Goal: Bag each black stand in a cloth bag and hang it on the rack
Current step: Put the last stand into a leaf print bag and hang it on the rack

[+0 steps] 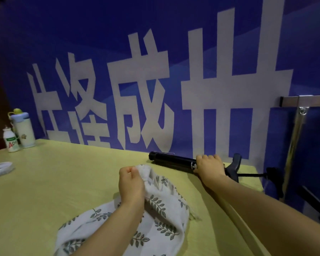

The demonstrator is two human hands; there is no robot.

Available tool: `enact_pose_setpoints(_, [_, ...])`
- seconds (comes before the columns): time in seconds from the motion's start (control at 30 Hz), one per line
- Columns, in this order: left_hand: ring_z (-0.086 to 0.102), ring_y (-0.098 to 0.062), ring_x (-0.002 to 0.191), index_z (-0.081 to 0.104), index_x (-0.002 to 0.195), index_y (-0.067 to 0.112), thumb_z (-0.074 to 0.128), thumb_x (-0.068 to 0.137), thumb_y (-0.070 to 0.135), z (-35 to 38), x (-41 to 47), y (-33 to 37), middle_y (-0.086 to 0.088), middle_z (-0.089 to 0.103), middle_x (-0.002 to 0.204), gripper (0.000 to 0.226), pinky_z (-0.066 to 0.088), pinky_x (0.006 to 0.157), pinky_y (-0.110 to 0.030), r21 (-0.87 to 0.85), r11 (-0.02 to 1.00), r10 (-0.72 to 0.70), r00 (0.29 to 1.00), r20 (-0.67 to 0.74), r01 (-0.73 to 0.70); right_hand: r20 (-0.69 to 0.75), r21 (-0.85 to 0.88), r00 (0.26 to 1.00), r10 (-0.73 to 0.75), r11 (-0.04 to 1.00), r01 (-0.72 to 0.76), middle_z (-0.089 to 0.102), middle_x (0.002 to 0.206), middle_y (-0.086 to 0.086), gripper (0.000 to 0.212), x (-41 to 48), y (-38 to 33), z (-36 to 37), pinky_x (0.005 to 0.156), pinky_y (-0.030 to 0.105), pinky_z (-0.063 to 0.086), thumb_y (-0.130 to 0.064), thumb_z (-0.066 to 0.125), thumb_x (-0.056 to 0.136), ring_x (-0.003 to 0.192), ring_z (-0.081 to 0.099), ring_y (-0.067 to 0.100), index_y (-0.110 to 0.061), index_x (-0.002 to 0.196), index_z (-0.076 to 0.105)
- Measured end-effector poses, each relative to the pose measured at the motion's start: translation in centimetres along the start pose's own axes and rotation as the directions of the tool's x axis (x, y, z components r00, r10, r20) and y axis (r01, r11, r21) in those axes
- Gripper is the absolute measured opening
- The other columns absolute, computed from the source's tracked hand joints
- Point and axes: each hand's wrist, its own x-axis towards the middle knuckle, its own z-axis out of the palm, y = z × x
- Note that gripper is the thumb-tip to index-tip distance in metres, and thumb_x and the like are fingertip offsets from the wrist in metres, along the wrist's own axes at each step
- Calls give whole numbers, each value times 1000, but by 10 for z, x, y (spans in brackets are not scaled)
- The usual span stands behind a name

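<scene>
A black stand (pixel 171 160), folded into a long tube, lies on the yellow table (pixel 54 182) near its far right edge, against the blue wall. My right hand (pixel 209 166) grips the stand's tube near its middle. A white cloth bag (pixel 161 215) with a grey leaf print lies crumpled in front of me. My left hand (pixel 130 182) pinches the bag's upper edge and lifts it off the table. A metal rack (pixel 299 108) stands beyond the table's right end.
A white and blue flask (pixel 23 129) and a small white drink bottle (pixel 11 140) stand at the table's far left corner. A white folded cloth (pixel 0 169) lies at the left edge. The blue wall carries large white characters.
</scene>
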Motion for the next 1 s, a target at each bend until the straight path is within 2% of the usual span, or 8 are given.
enact_pose_setpoints(0.2, [44,-23,68,50,106,2,33,99,20,-70,2,23,-28,58,100,25,34,59,-30,-45,998,-41,987,-153,35,-118,29,988,-104,994,108,62,112,3,32,-28,-20,-51,98,36,36,-42,47,95,105,58,23,-18,115,48])
enact_pose_setpoints(0.37, [42,-24,64,52,109,-9,33,99,15,-142,-17,59,-38,53,118,33,47,74,-52,-6,1000,0,964,-267,-2,-333,71,917,-220,964,257,61,107,0,31,-67,-42,-120,96,34,36,-42,45,95,98,58,23,-20,116,49])
enact_pose_setpoints(0.43, [50,-33,75,51,102,-7,33,99,14,-174,-30,71,-37,53,120,29,47,86,-50,16,1000,18,950,-311,-14,-427,79,865,-262,942,325,64,105,2,34,-86,-53,-146,94,36,40,-38,53,92,95,61,24,-18,120,52])
enact_pose_setpoints(0.53, [51,-31,95,48,107,5,33,100,17,-220,-48,84,-25,56,122,21,39,80,-36,-2,1000,23,931,-364,-26,-527,58,785,-325,908,415,68,103,5,40,-113,-69,-173,90,41,48,-30,67,84,90,65,25,-14,120,57])
enact_pose_setpoints(0.63, [53,-35,109,49,116,1,32,100,17,-258,-66,96,-23,56,119,28,41,85,-36,24,999,42,923,-383,-36,-562,12,726,-395,874,485,69,103,6,43,-141,-84,-196,88,42,49,-28,70,80,90,67,26,-14,118,58])
enact_pose_setpoints(0.77, [56,-29,85,54,106,-3,36,96,16,-294,-76,105,-22,61,99,28,38,68,-30,110,988,136,945,-298,-108,-590,-124,610,-529,806,579,70,99,3,42,-172,-101,-222,87,40,50,-30,73,76,86,67,23,-17,113,60])
enact_pose_setpoints(0.87, [44,-24,72,43,83,3,34,94,13,-309,-84,111,-12,46,73,17,28,54,-30,315,937,229,949,-216,-155,-573,-202,542,-615,746,634,70,99,2,44,-184,-110,-239,88,40,50,-32,73,75,86,67,22,-18,115,59])
enact_pose_setpoints(1.0, [46,-23,78,44,94,8,34,99,18,-314,-110,116,-7,49,82,15,34,65,-30,444,853,318,948,-25,-275,-549,-315,427,-718,652,690,68,91,0,37,-200,-121,-257,89,37,47,-32,72,78,81,65,21,-20,111,60])
